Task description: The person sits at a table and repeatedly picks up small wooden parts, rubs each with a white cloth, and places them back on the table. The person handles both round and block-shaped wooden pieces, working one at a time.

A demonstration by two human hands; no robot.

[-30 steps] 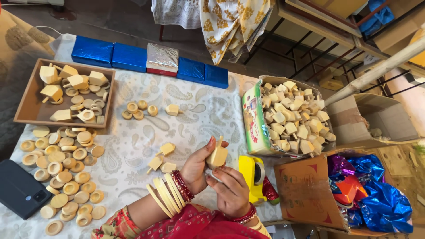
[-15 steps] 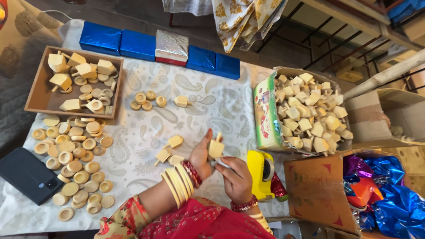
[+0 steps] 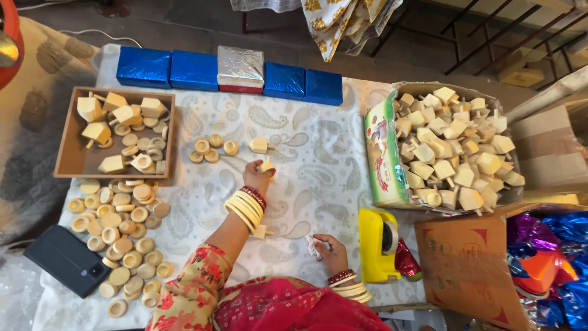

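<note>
White paisley cloth (image 3: 318,178) covers the table, its edges cut off. At right, a cardboard box (image 3: 383,153) brims with pale wooden tops; a wooden tray (image 3: 67,162) at left holds more tops and rings. The left hand (image 3: 257,178), arm stacked with yellow bangles, reaches forward and pinches a small wooden top (image 3: 267,165), partly hidden by the fingers. The right hand (image 3: 327,248) curls closed around something small and whitish, too hidden to identify, beside a yellow tape dispenser (image 3: 376,245).
</note>
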